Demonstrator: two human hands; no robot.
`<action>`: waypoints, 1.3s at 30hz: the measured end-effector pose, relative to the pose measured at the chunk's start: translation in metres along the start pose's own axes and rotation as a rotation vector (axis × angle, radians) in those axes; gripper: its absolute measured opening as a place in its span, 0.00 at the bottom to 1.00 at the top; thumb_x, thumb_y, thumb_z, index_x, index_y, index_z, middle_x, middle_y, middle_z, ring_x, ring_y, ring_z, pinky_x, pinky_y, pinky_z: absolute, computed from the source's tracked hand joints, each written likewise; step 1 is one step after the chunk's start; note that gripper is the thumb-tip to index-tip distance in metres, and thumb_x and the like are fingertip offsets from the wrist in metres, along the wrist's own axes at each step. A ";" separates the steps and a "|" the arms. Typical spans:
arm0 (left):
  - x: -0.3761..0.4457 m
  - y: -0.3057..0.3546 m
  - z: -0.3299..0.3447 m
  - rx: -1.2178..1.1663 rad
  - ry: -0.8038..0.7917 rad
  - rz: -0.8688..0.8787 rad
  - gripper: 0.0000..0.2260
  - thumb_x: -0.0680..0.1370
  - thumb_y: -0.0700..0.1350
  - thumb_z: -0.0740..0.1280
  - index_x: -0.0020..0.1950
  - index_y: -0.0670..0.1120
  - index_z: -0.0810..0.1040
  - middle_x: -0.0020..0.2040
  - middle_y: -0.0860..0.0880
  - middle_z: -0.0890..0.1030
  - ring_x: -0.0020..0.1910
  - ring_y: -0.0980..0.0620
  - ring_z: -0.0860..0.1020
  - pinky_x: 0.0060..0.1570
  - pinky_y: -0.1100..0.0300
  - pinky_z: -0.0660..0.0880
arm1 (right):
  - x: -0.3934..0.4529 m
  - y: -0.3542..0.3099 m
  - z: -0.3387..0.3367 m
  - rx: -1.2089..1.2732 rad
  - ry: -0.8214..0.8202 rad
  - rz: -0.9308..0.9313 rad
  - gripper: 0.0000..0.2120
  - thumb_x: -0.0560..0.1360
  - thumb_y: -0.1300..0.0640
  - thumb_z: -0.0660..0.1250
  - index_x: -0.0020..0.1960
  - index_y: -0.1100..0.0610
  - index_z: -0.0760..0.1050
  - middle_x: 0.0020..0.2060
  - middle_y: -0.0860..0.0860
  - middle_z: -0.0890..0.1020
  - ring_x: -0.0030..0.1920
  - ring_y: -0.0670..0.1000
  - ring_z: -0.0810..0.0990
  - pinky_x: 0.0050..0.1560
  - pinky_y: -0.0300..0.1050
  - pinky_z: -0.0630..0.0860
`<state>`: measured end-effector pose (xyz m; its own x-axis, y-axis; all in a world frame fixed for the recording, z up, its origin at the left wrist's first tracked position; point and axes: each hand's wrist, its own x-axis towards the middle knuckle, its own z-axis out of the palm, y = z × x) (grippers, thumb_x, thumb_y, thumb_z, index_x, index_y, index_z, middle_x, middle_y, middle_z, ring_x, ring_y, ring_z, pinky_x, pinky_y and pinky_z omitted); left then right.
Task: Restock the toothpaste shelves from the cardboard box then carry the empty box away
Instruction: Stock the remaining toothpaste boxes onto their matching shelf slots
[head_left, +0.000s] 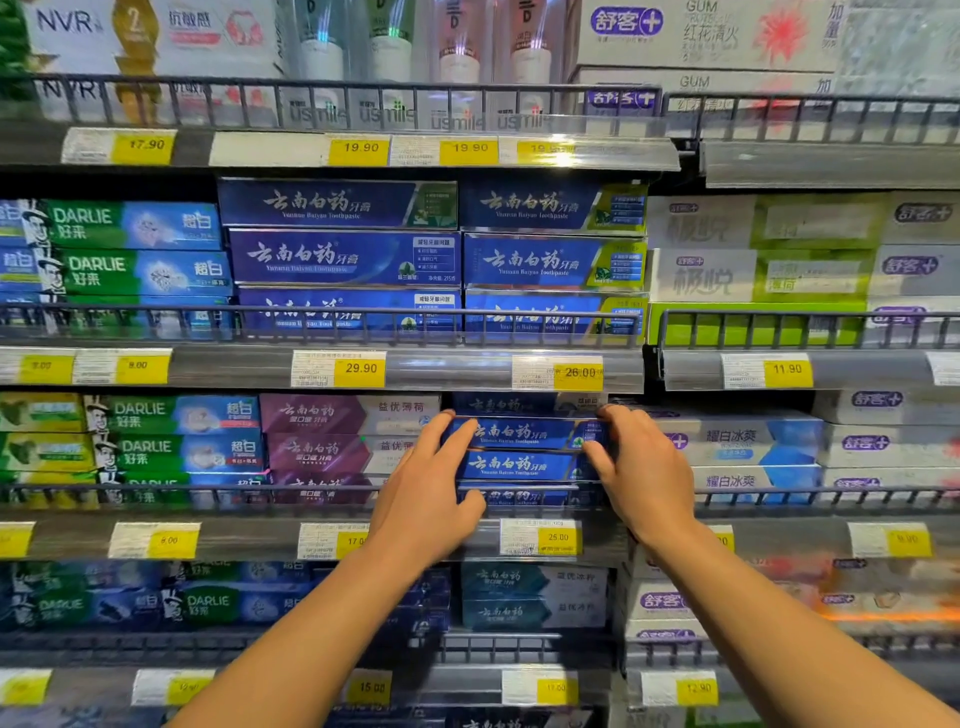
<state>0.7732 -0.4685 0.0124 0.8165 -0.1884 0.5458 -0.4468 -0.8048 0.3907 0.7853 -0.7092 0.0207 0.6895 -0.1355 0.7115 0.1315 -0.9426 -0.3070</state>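
Note:
Two stacked blue toothpaste boxes (519, 447) with white Chinese lettering sit in the third shelf row, above the 25.00 price tag (540, 537). My left hand (426, 499) grips their left ends, fingers on top, thumb below. My right hand (641, 478) grips their right ends the same way. A further blue box (514, 496) lies under them behind the wire rail, and another (498, 402) sits above at the back. The cardboard box is out of view.
Purple toothpaste boxes (332, 431) stand directly left of the blue ones, white and blue boxes (748, 441) directly right. A grey wire rail (260, 491) fronts each shelf. Full shelves of blue, green and white boxes run above and below.

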 end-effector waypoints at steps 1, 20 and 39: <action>0.000 0.000 0.000 -0.003 -0.001 -0.003 0.33 0.76 0.50 0.64 0.78 0.58 0.54 0.78 0.61 0.48 0.61 0.47 0.75 0.47 0.58 0.72 | 0.000 0.000 0.000 -0.003 0.000 -0.001 0.16 0.78 0.47 0.64 0.63 0.51 0.71 0.54 0.50 0.78 0.49 0.55 0.79 0.40 0.49 0.76; -0.047 0.015 0.038 -0.259 0.017 0.070 0.25 0.76 0.43 0.68 0.73 0.50 0.70 0.71 0.53 0.72 0.68 0.53 0.70 0.68 0.53 0.68 | -0.063 0.017 0.004 0.219 0.019 0.033 0.24 0.76 0.52 0.69 0.69 0.49 0.66 0.57 0.48 0.77 0.52 0.52 0.78 0.43 0.48 0.73; -0.261 0.018 0.247 -0.319 -0.767 -0.265 0.18 0.76 0.45 0.69 0.66 0.48 0.77 0.62 0.49 0.80 0.61 0.50 0.77 0.59 0.63 0.69 | -0.396 0.128 0.075 0.110 -0.729 0.465 0.24 0.73 0.52 0.71 0.67 0.55 0.71 0.57 0.57 0.76 0.57 0.61 0.76 0.54 0.54 0.74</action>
<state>0.6430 -0.5731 -0.3062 0.8778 -0.4363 -0.1977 -0.1943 -0.7016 0.6856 0.5822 -0.7537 -0.3478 0.9694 -0.2347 -0.0715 -0.2344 -0.8001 -0.5521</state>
